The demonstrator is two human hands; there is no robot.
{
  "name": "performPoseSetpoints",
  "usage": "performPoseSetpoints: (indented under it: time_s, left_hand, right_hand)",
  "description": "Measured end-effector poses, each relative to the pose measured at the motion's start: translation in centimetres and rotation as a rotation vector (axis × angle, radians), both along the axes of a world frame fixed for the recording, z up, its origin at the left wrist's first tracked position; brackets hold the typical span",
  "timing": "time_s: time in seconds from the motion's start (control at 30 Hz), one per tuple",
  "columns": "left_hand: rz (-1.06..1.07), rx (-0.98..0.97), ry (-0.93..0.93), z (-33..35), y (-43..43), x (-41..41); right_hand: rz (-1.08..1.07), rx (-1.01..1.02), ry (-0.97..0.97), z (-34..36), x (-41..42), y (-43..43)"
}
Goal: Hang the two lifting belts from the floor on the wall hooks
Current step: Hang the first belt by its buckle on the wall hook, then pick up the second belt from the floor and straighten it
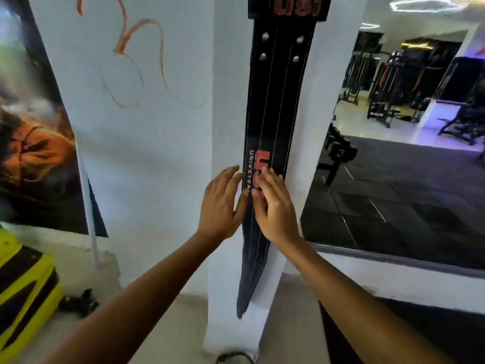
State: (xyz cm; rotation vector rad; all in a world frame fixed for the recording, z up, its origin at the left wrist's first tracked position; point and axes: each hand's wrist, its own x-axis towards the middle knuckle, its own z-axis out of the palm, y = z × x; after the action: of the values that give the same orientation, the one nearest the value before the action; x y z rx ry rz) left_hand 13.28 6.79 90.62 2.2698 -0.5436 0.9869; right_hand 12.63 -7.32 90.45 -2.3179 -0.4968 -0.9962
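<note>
The black lifting belt hangs flat against the front of a white pillar, its long axis running almost straight from twelve o'clock to six, the lower tail drifting slightly toward seven. Its top passes out of view at the upper edge, so the hook itself cannot be seen. Red and white lettering sits at about mid-length, and the narrow free end dangles near the floor.

Both hands rest at that lettered stretch. The right hand lies directly on the belt face, fingers spread and loosely curved, pressing rather than gripping. The left hand is just beside the belt at its nine o'clock edge, fingers open and extended, fingertips touching or nearly touching the edge; which, I cannot tell. Neither hand encloses anything.

The right hand is therefore the nearer one, already on the strap, and any smoothing stroke would follow the twelve-to-six line. This belt looks hung.

At the pillar's foot, toward six o'clock, a dark looped object lies on the floor; it may be the second belt, though too little shows.
</note>
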Motion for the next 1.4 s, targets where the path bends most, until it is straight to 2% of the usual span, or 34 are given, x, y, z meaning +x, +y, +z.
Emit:
performPoseSetpoints:
  time_s: [0.3,0.5,0.67,0.8,0.93,1.07,1.17,1.27,1.33,1.4]
  left_hand:
    - [0.102,0.040,0.417,-19.7,2.3,-5.1]
    - [0.212,0.031,0.806,-33.4,3.9,-9.7]
    - [0.283,-0.005,1.078,-47.5,4.2,-13.3]
    - [0.277,-0.034,1.198,-59.1,3.4,-13.5]
    - [0.341,-0.180,1.281,-69.9,1.3,-11.1]
    - [0.374,-0.350,1.383,-79.6,-1.4,-7.7]
    - [0.428,-0.608,1.445,-85.8,-3.2,-4.4]
    - [0.466,-0.916,1.467,-90.3,-4.6,-0.7]
    - [0.476,-0.999,1.514,-92.3,-5.4,1.4]
    - [0.466,-1.125,1.565,-92.9,-6.0,2.8]
  right_hand:
    - [0.023,-0.051,0.490,-18.4,-4.8,1.3]
    - [0.143,-0.089,0.719,-31.7,-7.4,2.3]
    - [0.181,-0.138,0.943,-46.3,-8.6,2.8]
    - [0.172,-0.208,1.061,-58.0,-7.7,2.4]
    - [0.121,-0.264,1.070,-69.8,-5.1,1.7]
    - [-0.028,-0.354,0.996,-80.0,-2.1,-0.4]
    - [-0.197,-0.410,0.951,-85.8,0.4,-2.7]
    - [-0.351,-0.557,0.967,-89.7,3.0,-5.4]
    - [-0.321,-0.639,0.990,-91.5,3.9,-7.2]
    - [-0.217,-0.550,1.040,-92.3,3.6,-8.2]
